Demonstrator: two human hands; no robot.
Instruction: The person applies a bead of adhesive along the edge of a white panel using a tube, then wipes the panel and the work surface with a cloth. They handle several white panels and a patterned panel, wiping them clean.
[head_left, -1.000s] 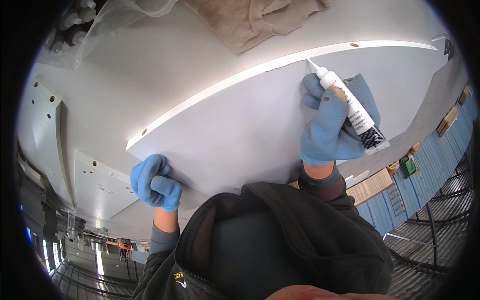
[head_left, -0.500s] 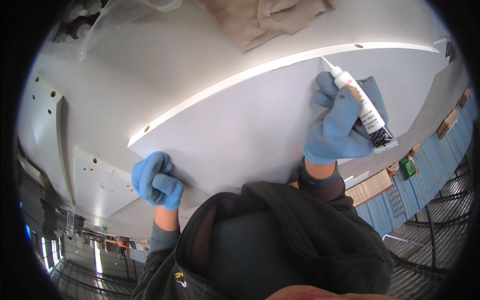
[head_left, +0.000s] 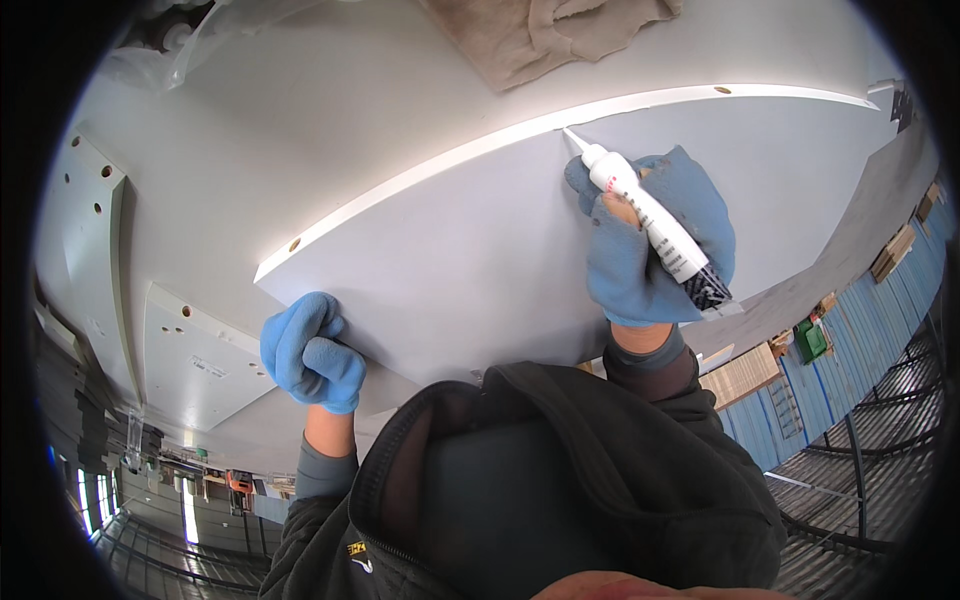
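Observation:
A white squeeze tube [head_left: 655, 222] with a long pointed nozzle and a dark patterned tail lies tilted in my right hand [head_left: 645, 250], which wears a blue glove and is closed around it. The nozzle tip meets the far raised white edge of a large pale panel [head_left: 460, 250], a bit right of its middle. A thin dark line shows along that edge to the right of the tip. My left hand [head_left: 315, 352], also in a blue glove, has its fingers curled on the panel's near left edge. Its fingertips are partly hidden.
Other white boards with drilled holes [head_left: 95, 260] [head_left: 200, 355] lie on the left. A beige cloth [head_left: 550, 35] rests beyond the panel, and clear plastic sheeting [head_left: 205, 40] is at the far left. Stacked boards [head_left: 745, 380] and a green container [head_left: 810, 340] stand at the right.
My right hand has drawn the tube leftward along the panel's far edge, the nozzle tip staying near it. My left hand has barely moved.

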